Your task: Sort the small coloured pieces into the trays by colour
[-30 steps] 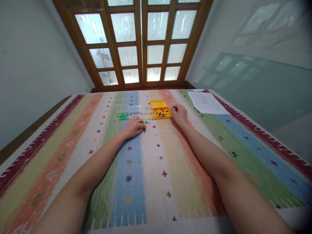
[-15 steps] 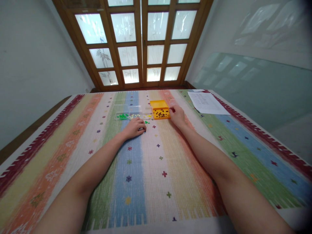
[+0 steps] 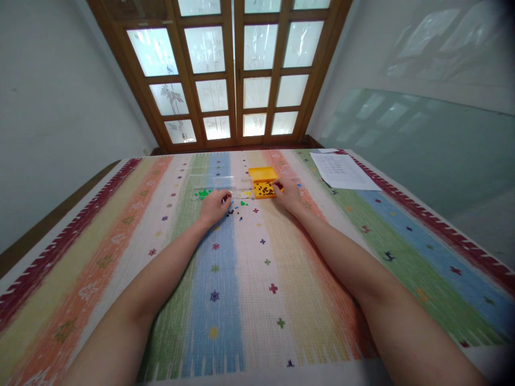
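My left hand (image 3: 216,206) is curled with its fingertips together at the near edge of a clear plastic box, over pale pieces; whatever lies in the pinch is too small to tell. Green pieces (image 3: 203,193) fill the compartment left of it. My right hand (image 3: 288,195) reaches over the right side of an open orange box (image 3: 263,173), thumb and finger pinched among small dark pieces (image 3: 264,188). What those fingertips hold cannot be made out. Between the hands, yellow pieces (image 3: 245,193) sit in another clear box. Loose dark pieces (image 3: 230,212) and green pieces (image 3: 243,203) lie on the cloth.
A striped cloth (image 3: 257,300) covers the table. Printed paper (image 3: 341,170) lies at the back right. Beyond the table stand wooden doors with frosted panes (image 3: 211,48), and a glass panel (image 3: 386,145) leans along the right wall.
My left hand has drawn left and slightly up, uncovering loose dark and blue pieces on the cloth. My right hand has shifted left, from the orange box's side edge to over its dark pieces.
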`<action>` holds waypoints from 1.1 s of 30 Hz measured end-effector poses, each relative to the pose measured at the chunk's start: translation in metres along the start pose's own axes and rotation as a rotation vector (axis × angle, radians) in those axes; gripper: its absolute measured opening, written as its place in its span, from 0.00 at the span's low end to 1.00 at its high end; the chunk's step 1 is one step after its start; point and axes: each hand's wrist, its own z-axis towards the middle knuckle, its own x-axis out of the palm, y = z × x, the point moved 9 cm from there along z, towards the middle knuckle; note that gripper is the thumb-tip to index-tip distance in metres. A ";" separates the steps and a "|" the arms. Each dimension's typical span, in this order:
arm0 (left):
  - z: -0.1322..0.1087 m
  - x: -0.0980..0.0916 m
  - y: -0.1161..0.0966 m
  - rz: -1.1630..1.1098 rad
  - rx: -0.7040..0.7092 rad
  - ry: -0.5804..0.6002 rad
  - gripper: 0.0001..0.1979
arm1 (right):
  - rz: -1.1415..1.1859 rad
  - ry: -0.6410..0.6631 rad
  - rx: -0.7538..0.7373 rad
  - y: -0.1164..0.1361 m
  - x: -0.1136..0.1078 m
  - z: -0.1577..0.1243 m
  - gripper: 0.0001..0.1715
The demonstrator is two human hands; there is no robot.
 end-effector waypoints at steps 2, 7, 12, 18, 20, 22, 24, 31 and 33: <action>0.002 -0.005 0.017 -0.023 -0.114 -0.057 0.10 | 0.004 0.006 -0.012 0.004 0.002 -0.001 0.12; 0.003 -0.007 0.054 -0.113 -0.313 -0.130 0.13 | 0.007 0.013 -0.041 0.008 0.005 -0.003 0.12; 0.002 -0.004 0.061 -0.145 -0.324 -0.140 0.17 | 0.000 0.036 -0.090 0.017 0.007 -0.004 0.10; 0.000 -0.001 0.059 -0.138 -0.307 -0.116 0.15 | 0.059 0.135 -0.162 0.056 0.011 -0.010 0.09; 0.000 0.000 0.058 -0.132 -0.295 -0.096 0.15 | 0.106 0.219 -0.189 0.075 0.017 -0.017 0.09; 0.001 0.001 0.054 -0.124 -0.264 -0.071 0.14 | 0.147 0.368 -0.251 0.098 0.029 -0.028 0.10; 0.001 -0.001 0.048 -0.106 -0.222 -0.072 0.14 | 0.182 0.538 -0.333 0.120 0.043 -0.043 0.12; 0.000 -0.007 0.029 -0.085 -0.090 -0.102 0.14 | 0.067 0.695 -0.519 0.147 0.062 -0.073 0.13; 0.000 -0.005 0.026 -0.100 -0.051 -0.098 0.13 | 0.046 0.682 -0.514 0.145 0.063 -0.073 0.12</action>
